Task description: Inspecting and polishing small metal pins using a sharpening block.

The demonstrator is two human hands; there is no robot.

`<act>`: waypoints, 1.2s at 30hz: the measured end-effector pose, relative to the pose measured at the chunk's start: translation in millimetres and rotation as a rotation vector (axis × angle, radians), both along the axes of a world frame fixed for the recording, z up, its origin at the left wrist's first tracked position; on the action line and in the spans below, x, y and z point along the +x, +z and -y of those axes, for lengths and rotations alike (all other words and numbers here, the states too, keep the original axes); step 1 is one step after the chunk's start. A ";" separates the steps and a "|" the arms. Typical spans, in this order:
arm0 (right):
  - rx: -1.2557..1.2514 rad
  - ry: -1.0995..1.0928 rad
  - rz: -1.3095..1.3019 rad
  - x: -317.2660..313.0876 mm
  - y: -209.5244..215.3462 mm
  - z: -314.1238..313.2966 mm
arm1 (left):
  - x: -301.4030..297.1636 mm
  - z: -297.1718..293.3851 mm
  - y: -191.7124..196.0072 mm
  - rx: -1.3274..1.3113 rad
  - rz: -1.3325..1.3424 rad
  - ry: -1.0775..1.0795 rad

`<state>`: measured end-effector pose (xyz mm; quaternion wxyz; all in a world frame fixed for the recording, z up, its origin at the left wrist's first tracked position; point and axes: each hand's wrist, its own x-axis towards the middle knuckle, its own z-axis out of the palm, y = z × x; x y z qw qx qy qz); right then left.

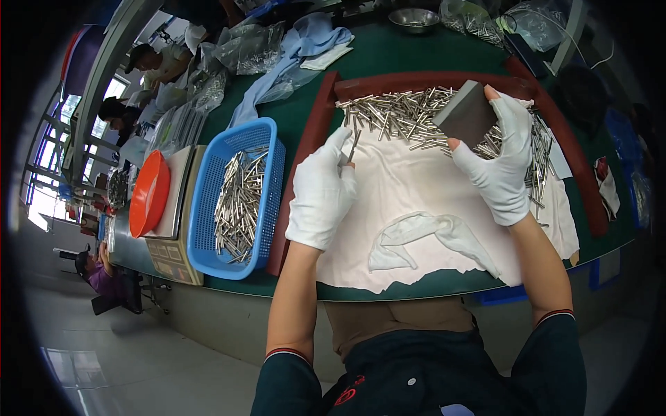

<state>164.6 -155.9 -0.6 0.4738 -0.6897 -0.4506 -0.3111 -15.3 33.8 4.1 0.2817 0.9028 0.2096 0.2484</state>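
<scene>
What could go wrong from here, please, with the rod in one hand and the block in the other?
The left hand pinches a thin metal rod only at its lower end; it may slip from the glove. The right hand holds the grey block over the rod pile, so a drop could scatter rods past the brown frame.

Both my gloved hands were raised in front of me, forearms bare.

My left hand (321, 195), in a white glove, was curled into a loose fist with the thumb side up, its thumb and forefinger pinched together at the top; its forearm rose straight from a dark sleeve with a striped cuff. My right hand (501, 161) sat higher and farther out, palm turned inward, thumb low and the fingers arched over the top in a wide clamp. Fingertips poked bare from that glove. The hands stayed well apart.
</scene>
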 end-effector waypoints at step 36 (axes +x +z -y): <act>0.071 0.081 -0.083 -1.7 -10.1 -3.7 | -177.3 -82.9 51.0 0.377 -0.290 0.416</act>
